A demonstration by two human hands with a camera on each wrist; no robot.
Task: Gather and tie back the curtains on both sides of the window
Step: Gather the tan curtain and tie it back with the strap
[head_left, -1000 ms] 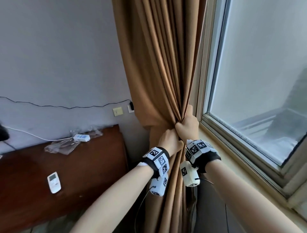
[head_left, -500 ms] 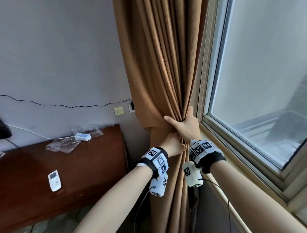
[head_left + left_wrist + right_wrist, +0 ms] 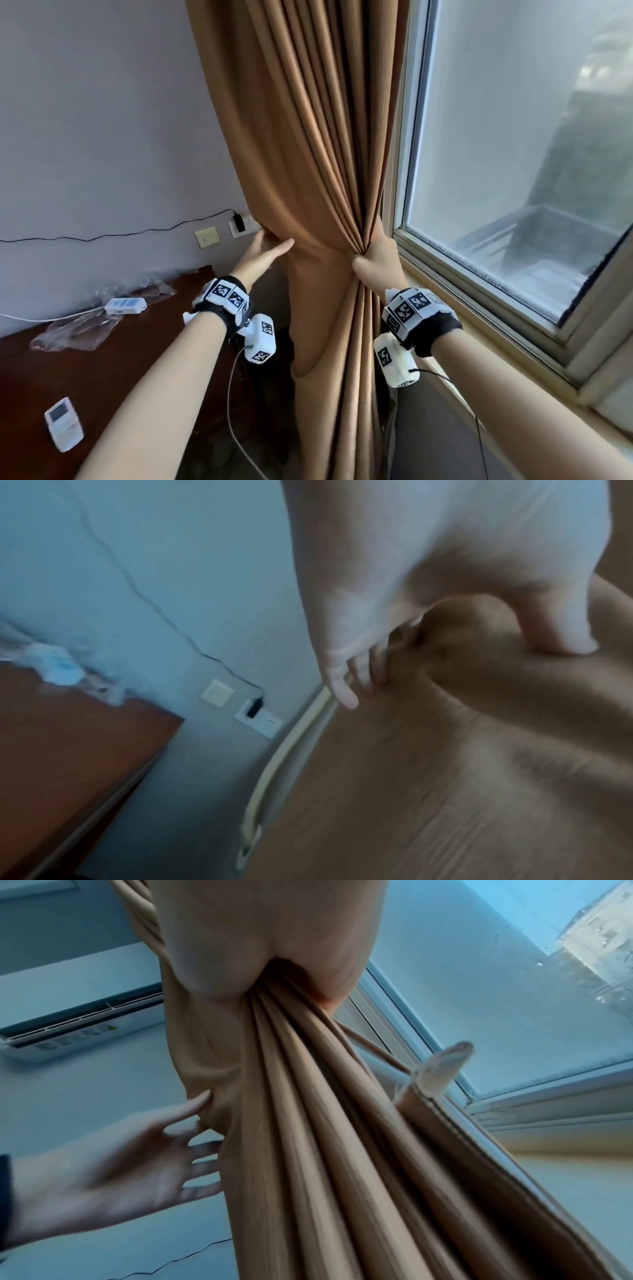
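Curtain [image 3: 308, 171] fabric, tan and pleated, hangs between the grey wall [image 3: 102, 120] and the window [image 3: 513, 154] in the head view, pinched to a waist at about sill height. The right hand [image 3: 378, 262] is clenched around the gathered pleats next to the window frame. The left hand [image 3: 263, 251] reaches to the curtain's wall-side edge with fingers straight and loose, touching the cloth without gripping it. Behind that hand a black plug [image 3: 238, 221] sits in a wall socket, with a beige switch plate [image 3: 207, 237] beside it. A dark wooden desk [image 3: 120, 359] stands against the wall; a white remote [image 3: 63, 424] lies near its front edge, and a white power strip [image 3: 125, 305] rests on crumpled clear plastic [image 3: 68, 332] at its back edge.

From the left wrist, the fingers [image 3: 346, 688] lie extended along the curtain's edge [image 3: 462, 750], the thumb pressing into the cloth. A pale cord-like tieback [image 3: 284, 750] hangs along the wall just beside the fabric; the picture is blurred.

From the right wrist, the palm is wrapped tightly round the bunched folds [image 3: 308, 1096], and the open left hand [image 3: 113, 1167] touches the fabric's side. An air conditioner [image 3: 82, 1026] is mounted on the wall above.
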